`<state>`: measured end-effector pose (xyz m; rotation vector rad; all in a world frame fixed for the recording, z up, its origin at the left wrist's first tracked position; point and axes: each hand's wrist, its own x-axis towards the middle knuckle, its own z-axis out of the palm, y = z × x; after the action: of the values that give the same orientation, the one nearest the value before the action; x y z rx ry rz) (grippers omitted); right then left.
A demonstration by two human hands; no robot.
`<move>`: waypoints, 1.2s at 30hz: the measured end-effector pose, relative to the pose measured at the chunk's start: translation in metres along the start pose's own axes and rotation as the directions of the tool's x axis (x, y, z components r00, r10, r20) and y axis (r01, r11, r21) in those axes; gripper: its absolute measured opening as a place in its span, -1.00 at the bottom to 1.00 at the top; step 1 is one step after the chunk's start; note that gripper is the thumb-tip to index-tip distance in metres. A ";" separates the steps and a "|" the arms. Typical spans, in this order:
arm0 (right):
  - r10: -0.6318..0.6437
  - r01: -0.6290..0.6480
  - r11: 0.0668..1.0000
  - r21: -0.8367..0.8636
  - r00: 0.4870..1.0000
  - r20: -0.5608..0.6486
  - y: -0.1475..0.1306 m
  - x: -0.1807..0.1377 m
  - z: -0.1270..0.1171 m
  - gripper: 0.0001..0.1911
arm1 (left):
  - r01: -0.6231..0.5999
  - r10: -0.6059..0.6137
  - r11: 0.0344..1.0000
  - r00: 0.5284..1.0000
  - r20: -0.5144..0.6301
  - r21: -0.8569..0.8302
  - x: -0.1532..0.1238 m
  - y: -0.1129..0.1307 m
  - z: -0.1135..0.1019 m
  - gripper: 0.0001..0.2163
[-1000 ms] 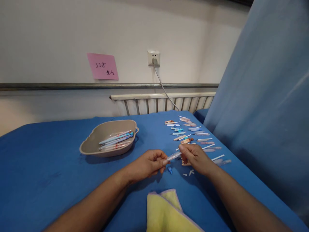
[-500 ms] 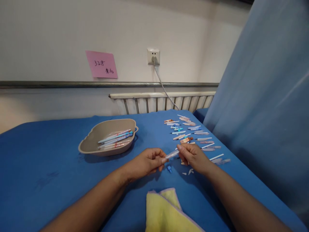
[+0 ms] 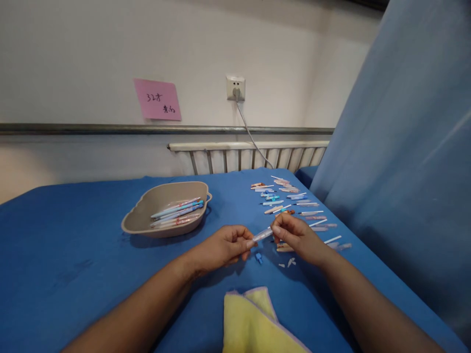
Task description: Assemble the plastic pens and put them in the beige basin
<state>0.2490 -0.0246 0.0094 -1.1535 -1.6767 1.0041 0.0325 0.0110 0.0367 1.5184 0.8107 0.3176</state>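
Observation:
My left hand (image 3: pixel 228 245) is closed, pinching the left end of a pale, see-through pen barrel (image 3: pixel 263 235). The fingers of my right hand (image 3: pixel 296 236) are closed at the barrel's other end; what exactly sits between those fingertips is hidden. Just below the barrel lies a small blue pen part (image 3: pixel 259 258), with several tiny white pieces (image 3: pixel 290 262) to its right. Under my right hand, beige pen parts (image 3: pixel 284 248) show in part. Rows of pen parts (image 3: pixel 272 198), barrels and thin white refills among them, lie beyond and to the right.
A beige basin (image 3: pixel 134 223) holding several assembled-looking pens (image 3: pixel 178 212) stands at the left. A folded yellow cloth (image 3: pixel 253 323) lies in front of me on the blue sheet (image 3: pixel 91 294). A blue curtain (image 3: pixel 397 147) hangs at the right; a bed rail (image 3: pixel 246 146) runs along the wall.
My right hand's fingers have shifted slightly at the barrel's end, and more of the beige parts beneath them shows. My left hand keeps its hold. The view has moved a little.

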 end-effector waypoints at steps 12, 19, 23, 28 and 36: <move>-0.021 0.016 0.991 -0.136 0.999 -0.031 0.004 0.001 0.008 -0.56 | -0.003 0.003 1.000 1.000 0.012 0.010 0.001 -0.002 0.001 -0.72; -0.074 0.074 0.993 -0.092 0.997 0.005 -0.001 -0.001 0.001 -0.73 | -0.007 0.007 1.000 1.000 0.022 -0.008 0.000 -0.003 0.001 -0.73; -0.090 0.091 0.995 0.049 0.996 -0.020 -0.001 -0.001 0.000 -0.80 | -0.009 0.009 1.000 1.000 0.021 0.007 0.000 -0.001 0.001 -0.72; -0.008 0.006 0.998 -0.059 0.999 -0.037 0.000 -0.001 0.004 -0.68 | 0.000 -0.001 0.999 1.000 0.022 0.034 0.001 0.000 0.003 -0.71; -0.018 0.010 0.979 -0.202 0.999 -0.035 0.005 0.001 0.012 -0.52 | -0.020 0.019 0.999 0.999 0.026 0.029 0.003 -0.003 0.001 -0.72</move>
<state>0.2391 -0.0244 0.0016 -1.2815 -1.7857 0.8127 0.0342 0.0114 0.0328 1.5555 0.7833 0.3010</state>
